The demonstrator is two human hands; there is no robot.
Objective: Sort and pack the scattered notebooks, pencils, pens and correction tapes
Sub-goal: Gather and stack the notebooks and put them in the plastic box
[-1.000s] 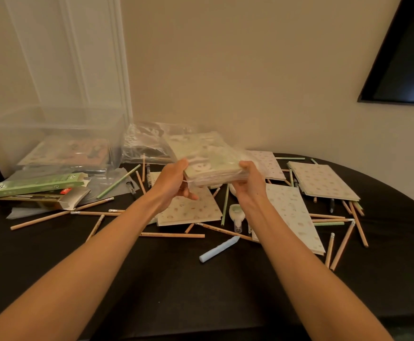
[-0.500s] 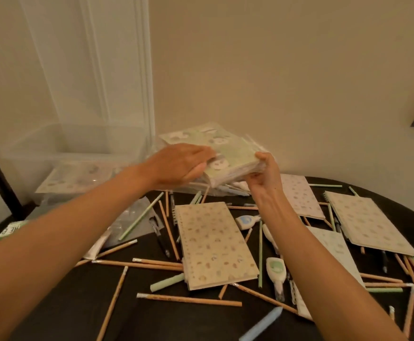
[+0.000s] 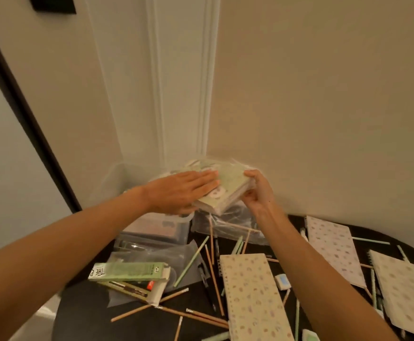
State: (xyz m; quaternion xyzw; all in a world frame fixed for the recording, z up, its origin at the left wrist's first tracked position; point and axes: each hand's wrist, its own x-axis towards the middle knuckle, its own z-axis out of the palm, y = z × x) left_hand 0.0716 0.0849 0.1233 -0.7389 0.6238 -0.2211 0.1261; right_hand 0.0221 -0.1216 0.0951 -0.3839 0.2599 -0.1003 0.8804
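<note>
Nearest on the dark table [image 3: 90, 321], a dotted notebook [image 3: 252, 296] lies among loose pencils [image 3: 207, 316] beside a green box [image 3: 129, 271] printed "THE". Farther back, the left hand [image 3: 181, 190] lies flat atop a wrapped notebook pack [image 3: 228, 190] raised off the table; the right hand [image 3: 257, 190] grips its end.

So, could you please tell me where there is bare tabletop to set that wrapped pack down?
The one bare patch of the table is at its near-left rim, bordered by the green box beyond it and loose pencils to its right. Between the green box and the middle notebook pencils crowd; further right, more notebooks and pencils fill it.
</note>
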